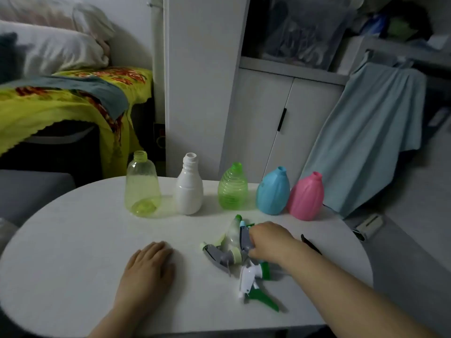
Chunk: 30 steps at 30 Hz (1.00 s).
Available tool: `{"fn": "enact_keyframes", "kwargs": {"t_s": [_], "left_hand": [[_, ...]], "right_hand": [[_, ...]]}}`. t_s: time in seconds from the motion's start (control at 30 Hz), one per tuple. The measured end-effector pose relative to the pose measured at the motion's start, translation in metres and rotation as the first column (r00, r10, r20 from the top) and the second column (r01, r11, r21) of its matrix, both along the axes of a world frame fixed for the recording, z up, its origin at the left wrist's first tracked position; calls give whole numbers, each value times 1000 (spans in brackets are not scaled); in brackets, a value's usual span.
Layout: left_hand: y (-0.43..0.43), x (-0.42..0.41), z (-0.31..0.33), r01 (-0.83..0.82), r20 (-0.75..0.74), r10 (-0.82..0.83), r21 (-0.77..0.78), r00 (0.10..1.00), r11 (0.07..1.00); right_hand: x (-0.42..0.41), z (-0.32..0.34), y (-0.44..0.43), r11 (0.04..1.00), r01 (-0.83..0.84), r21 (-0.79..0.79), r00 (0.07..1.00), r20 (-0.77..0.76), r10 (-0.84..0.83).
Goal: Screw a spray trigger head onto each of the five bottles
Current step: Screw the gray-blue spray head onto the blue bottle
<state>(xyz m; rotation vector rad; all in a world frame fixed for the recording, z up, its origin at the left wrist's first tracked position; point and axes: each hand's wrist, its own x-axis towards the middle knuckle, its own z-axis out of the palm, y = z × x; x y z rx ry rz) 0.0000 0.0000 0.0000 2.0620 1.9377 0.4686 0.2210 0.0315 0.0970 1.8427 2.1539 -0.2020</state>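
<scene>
Several open bottles stand in a row at the back of the white table [73, 264]: a clear yellow bottle [142, 186], a white bottle [189, 189], a ribbed green bottle [232, 189], a blue bottle [272, 192] and a pink bottle [306, 197]. None carries a head. In front of them lies a pile of trigger heads: a grey one [220, 256], a white and green one [253, 284], others partly hidden. My right hand [269, 240] rests on the pile, its fingers closed around a grey and blue trigger head [244, 236]. My left hand [148, 267] lies flat on the table, holding nothing.
A thin dark object [311, 243] lies on the table to the right of my right hand. Behind the table are a white cabinet [268, 113], a hanging light blue cloth [371, 132] and a bed with a yellow-green cover [61, 101] at the left.
</scene>
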Motion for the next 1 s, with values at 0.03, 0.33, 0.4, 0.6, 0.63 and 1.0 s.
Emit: {"fn": "enact_keyframes", "kwargs": {"t_s": [0.03, 0.33, 0.4, 0.6, 0.63, 1.0], "left_hand": [[2, -2, -2, 2, 0, -2, 16, 1000, 1000], [9, -6, -16, 12, 41, -16, 98, 999, 995], [9, -6, -15, 12, 55, -18, 105, 998, 994], [5, -5, -8, 27, 77, -34, 97, 996, 995], [4, -4, -7, 33, 88, -41, 92, 995, 995], [9, 30, 30, 72, 228, -97, 116, 969, 991]], "right_hand": [[-4, -1, 1, 999, 15, -30, 999, 49, -13], [-2, -17, 13, 999, -33, 37, 991, 130, 28], [0, -18, 12, 996, -43, 76, 995, 91, 36], [20, 1, 10, 975, 78, 207, 948, -319, -8], [26, 6, 8, 966, 139, 218, 902, -431, -32], [108, 46, 11, 854, 510, 101, -5, -993, 121]]}}
